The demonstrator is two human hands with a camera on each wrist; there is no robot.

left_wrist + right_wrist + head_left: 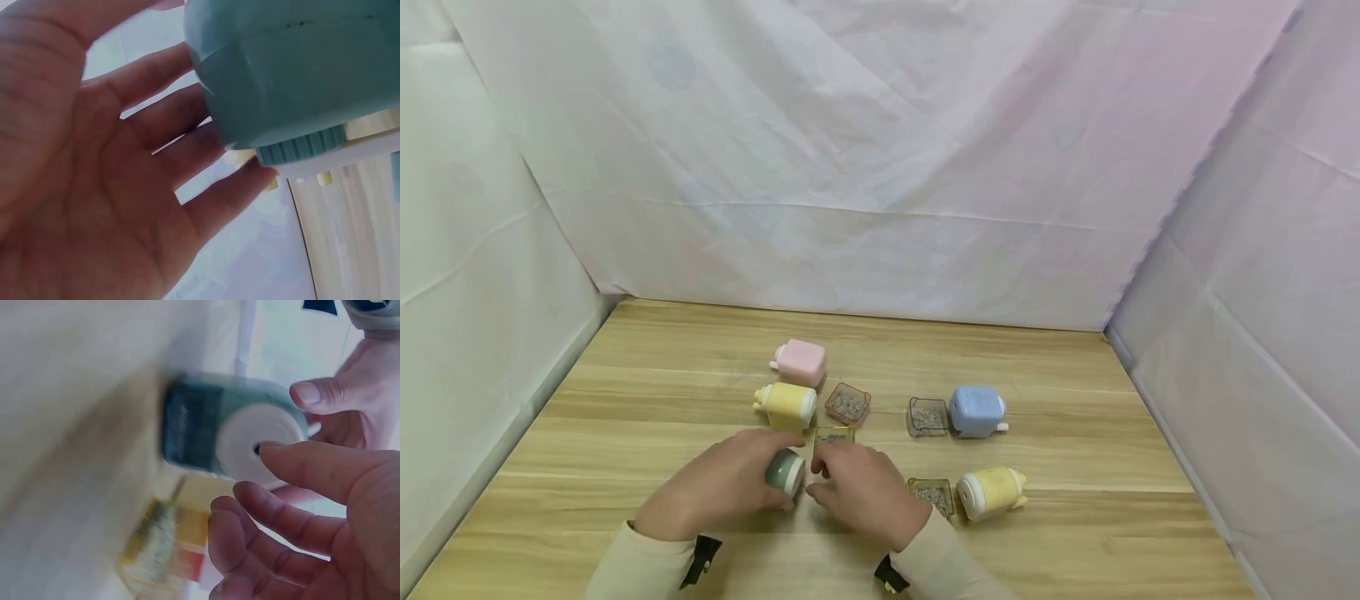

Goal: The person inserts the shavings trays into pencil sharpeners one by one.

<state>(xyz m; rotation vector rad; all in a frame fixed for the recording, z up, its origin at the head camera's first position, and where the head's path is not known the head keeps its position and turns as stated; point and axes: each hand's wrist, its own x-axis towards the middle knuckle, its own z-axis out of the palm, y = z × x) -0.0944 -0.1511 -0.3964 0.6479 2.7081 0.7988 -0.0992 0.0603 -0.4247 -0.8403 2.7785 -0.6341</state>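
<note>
A green pencil sharpener (779,469) with a white round front is gripped between the thumb and fingers of my left hand (726,483). Its green crank knob (303,148) shows at the fingertips in the left wrist view. My right hand (868,492) holds nothing and faces the white front, fingers loosely bent. In the right wrist view, its thumb overlaps the white disc (244,434) beside the dark pencil hole. The sharpener's dark clear drawer (192,428) sits in its body. Just beyond my right fingers lies a yellow drawer (835,433) with shavings.
Behind my left hand lie a yellow sharpener (784,403) and a pink sharpener (802,360), near a reddish drawer (848,405) of shavings. On the right, a blue sharpener (977,410) stands by a dark drawer (928,418). Another yellow sharpener (995,491) adjoins a yellow-rimmed drawer (932,495).
</note>
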